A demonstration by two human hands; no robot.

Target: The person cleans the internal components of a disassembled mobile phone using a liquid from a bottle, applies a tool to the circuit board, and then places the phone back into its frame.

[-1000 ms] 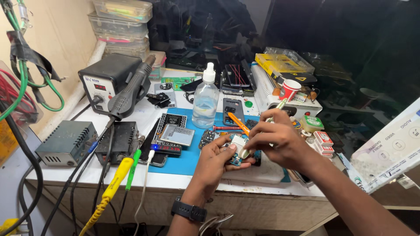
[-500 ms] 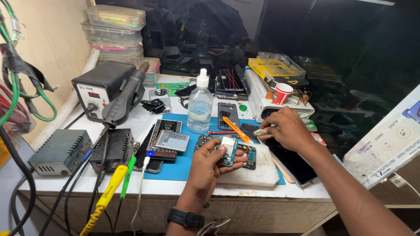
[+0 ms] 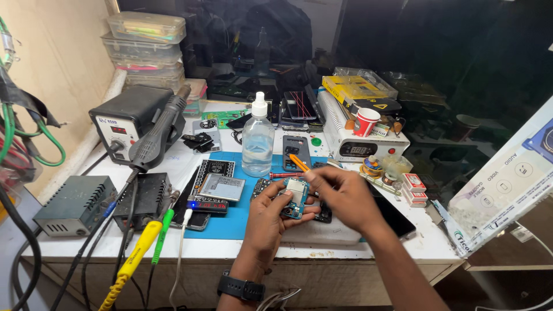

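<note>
Over the blue rubber mat (image 3: 230, 222) on the bench, the left hand (image 3: 271, 216) (black watch on its wrist) grips a small blue-green circuit board (image 3: 295, 198). The right hand's (image 3: 345, 198) fingers pinch an orange-handled tool (image 3: 299, 162), tip seemingly touching the board.

A flat yellow cardboard package (image 3: 358, 88) with black markings lies at the back of the bench. Small red-and-white boxes (image 3: 412, 188) sit stacked at the right edge. A large white carton with blue printing (image 3: 507, 187) leans at far right (partly cut off). The black soldering station's red digital display (image 3: 118, 130) glows at left.
</note>
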